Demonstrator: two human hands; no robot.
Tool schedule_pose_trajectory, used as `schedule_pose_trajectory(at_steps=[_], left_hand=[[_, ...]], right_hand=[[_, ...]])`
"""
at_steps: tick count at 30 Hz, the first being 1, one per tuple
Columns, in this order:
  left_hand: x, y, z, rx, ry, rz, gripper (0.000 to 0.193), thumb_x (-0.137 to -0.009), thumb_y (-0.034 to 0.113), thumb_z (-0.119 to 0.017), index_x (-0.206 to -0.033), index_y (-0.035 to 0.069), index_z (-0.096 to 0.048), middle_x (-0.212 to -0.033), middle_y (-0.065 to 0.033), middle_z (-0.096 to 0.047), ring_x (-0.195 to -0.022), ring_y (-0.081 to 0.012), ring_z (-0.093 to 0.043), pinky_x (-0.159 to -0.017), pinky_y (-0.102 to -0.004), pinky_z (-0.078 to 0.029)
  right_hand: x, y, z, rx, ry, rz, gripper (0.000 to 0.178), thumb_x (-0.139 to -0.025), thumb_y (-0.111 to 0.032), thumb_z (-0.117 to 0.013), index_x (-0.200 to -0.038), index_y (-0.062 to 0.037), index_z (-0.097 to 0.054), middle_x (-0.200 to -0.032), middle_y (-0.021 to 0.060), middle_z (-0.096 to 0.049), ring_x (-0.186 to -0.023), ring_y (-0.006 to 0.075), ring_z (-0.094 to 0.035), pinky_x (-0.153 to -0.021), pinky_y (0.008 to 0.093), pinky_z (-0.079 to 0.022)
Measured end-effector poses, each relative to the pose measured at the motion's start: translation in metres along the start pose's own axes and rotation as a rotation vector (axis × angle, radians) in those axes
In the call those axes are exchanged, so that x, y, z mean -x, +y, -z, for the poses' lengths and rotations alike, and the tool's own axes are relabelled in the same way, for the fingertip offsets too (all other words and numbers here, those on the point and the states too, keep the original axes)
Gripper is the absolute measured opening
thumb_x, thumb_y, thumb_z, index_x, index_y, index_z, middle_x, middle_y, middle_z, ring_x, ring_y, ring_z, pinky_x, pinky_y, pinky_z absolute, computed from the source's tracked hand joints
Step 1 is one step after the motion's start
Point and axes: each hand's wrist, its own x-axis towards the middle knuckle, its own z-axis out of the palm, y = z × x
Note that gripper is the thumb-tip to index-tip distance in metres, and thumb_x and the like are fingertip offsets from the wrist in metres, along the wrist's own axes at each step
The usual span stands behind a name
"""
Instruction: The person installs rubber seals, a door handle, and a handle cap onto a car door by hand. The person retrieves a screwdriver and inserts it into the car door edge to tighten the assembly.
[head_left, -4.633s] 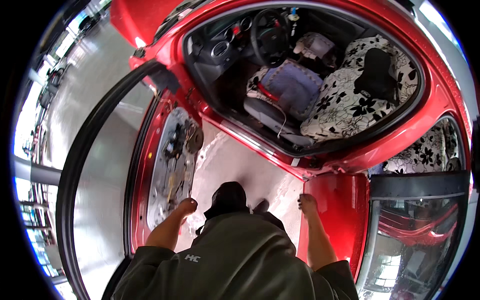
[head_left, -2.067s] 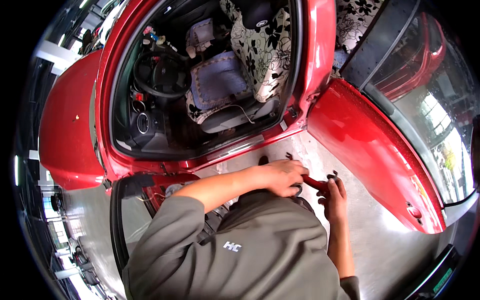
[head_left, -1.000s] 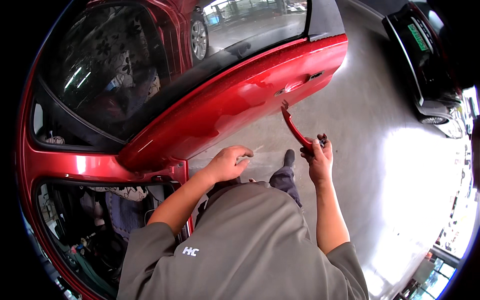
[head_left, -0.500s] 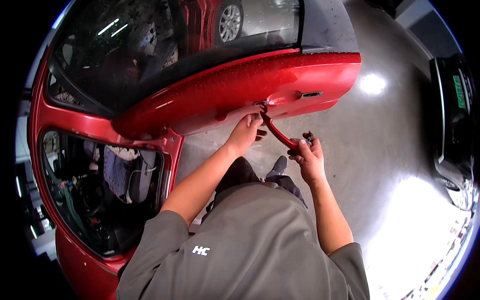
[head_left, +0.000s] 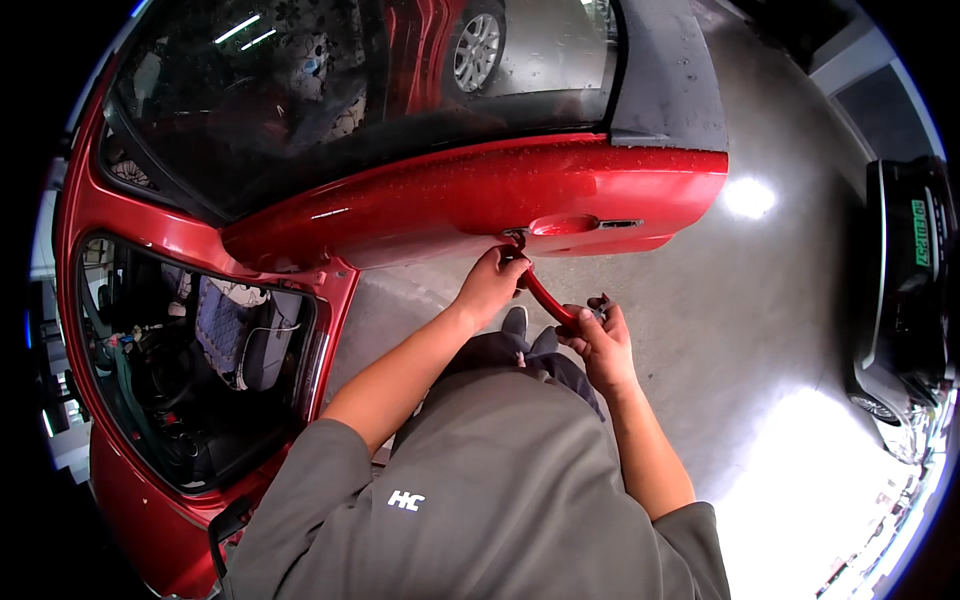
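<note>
- Nearest is the dark grey short-sleeved cloth shirt (head_left: pixel 500 490) worn by the person.
- The right hand (head_left: pixel 603 345) has its fingers closed around the lower end of a slim, curved, glossy red handle (head_left: pixel 548 298); a dark end piece (head_left: pixel 598 303) pokes out past them.
- The left hand (head_left: pixel 492 285) pinches the handle's upper end, thumb and fingers drawn narrow around it.
- The handle slants between the 2 hands, its upper end just beside a small dark opening (head_left: pixel 515 236) in the glossy red metal car door (head_left: pixel 660 180) (fingers cover the spot, so I cannot tell whether they touch).
- Right of that opening are a rounded scooped recess (head_left: pixel 562 225) and a narrow dark slot (head_left: pixel 620 224).
- Below, 2 dark shoes (head_left: pixel 514 322) stand on the smooth grey floor (head_left: pixel 720 330).
- Leftward, a blue-violet quilted seat cushion (head_left: pixel 220 325) shows inside the red car.
- Far right stands a black car (head_left: pixel 905 300) with a green plate (head_left: pixel 920 232).
</note>
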Motion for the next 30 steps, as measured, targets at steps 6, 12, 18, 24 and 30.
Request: schedule_pose_trajectory(at_steps=[6,12,18,24,30], left_hand=[[-0.009,-0.002,0.009,0.0,-0.071,-0.044,0.031,-0.105,0.025,-0.06,-0.127,0.004,-0.057,-0.116,-0.0055,-0.071,-0.104,-0.0146,-0.065,-0.083,-0.0326,-0.054],[-0.017,-0.014,0.015,0.014,-0.066,-0.047,0.028,-0.105,0.023,-0.059,-0.126,0.004,-0.057,-0.112,-0.0059,-0.071,-0.101,-0.0147,-0.066,-0.081,-0.0322,-0.053],[-0.016,-0.014,0.012,0.136,-0.054,-0.019,0.029,-0.105,0.022,-0.057,-0.128,0.003,-0.056,-0.109,-0.0071,-0.069,-0.1,-0.0155,-0.066,-0.081,-0.033,-0.055],[-0.018,-0.015,0.01,0.156,-0.032,-0.066,0.031,-0.104,0.019,-0.055,-0.129,0.0,-0.056,-0.11,-0.009,-0.067,-0.102,-0.0173,-0.066,-0.085,-0.034,-0.057],[-0.021,-0.008,0.009,0.063,-0.022,-0.074,0.03,-0.104,0.017,-0.053,-0.128,0.0,-0.057,-0.11,-0.0089,-0.067,-0.098,-0.017,-0.065,-0.087,-0.0332,-0.056]], right_hand=[[-0.001,0.001,0.007,0.101,-0.071,-0.039,0.037,-0.105,-0.017,-0.066,-0.125,0.0045,-0.043,-0.116,0.0201,-0.069,-0.092,0.0221,-0.072,-0.083,0.0344,-0.059],[0.008,0.002,-0.002,0.075,-0.113,-0.09,0.032,-0.106,-0.017,-0.063,-0.128,-0.0021,-0.045,-0.123,0.0176,-0.069,-0.102,0.0245,-0.072,-0.086,0.0372,-0.06],[0.007,-0.006,0.002,0.004,-0.189,-0.24,0.027,-0.106,-0.016,-0.064,-0.125,-0.0045,-0.049,-0.124,0.0139,-0.068,-0.109,0.0244,-0.07,-0.096,0.0412,-0.058],[-0.006,0.008,0.022,-0.004,-0.302,-0.235,0.031,-0.105,-0.016,-0.067,-0.126,-0.0042,-0.049,-0.121,0.014,-0.068,-0.104,0.0248,-0.069,-0.089,0.0376,-0.055],[-0.014,0.02,0.034,0.042,-0.266,-0.246,0.031,-0.102,-0.013,-0.07,-0.123,-0.0041,-0.049,-0.121,0.0158,-0.068,-0.096,0.0207,-0.067,-0.081,0.0311,-0.052]])
